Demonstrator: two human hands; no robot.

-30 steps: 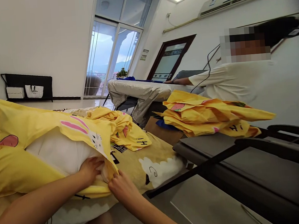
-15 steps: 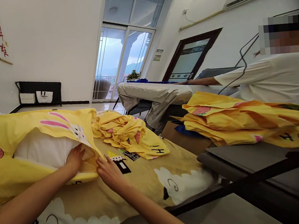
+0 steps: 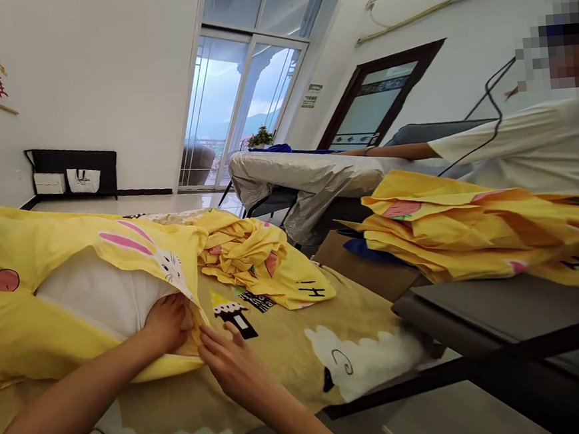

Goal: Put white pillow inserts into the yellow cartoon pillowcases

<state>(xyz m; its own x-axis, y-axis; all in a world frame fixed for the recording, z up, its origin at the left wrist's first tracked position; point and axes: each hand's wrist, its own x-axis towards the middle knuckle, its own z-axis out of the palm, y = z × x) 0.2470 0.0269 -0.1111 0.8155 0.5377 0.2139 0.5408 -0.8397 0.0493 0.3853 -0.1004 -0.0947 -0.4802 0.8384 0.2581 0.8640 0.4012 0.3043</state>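
Note:
A yellow pillowcase [image 3: 58, 212] with a rabbit print lies at the left, its opening gaping around a white pillow [image 3: 95, 292]. My left hand [image 3: 167, 323] reaches into that opening at the right end, fingers curled at the pillow's edge and partly hidden by cloth. At the case's right end, my right hand [image 3: 230, 352] pinches the yellow fabric near the corner from outside. Both hands are close together. Just beyond them, a crumpled yellow cloth [image 3: 252, 253] with carrot prints rests on the tan sheep-patterned cover [image 3: 279, 345].
A stack of folded yellow cloths [image 3: 450, 224] lies at the right on a dark grey surface [image 3: 477, 309], near a cardboard box [image 3: 356, 265]. Behind, a person in a white shirt [image 3: 528, 138] leans an arm over a plastic-covered table [image 3: 311, 172].
My left hand has moved right and slightly down, deeper toward the pillowcase's end. The right hand still pinches the corner, a little lower in view. The camera view has shifted slightly.

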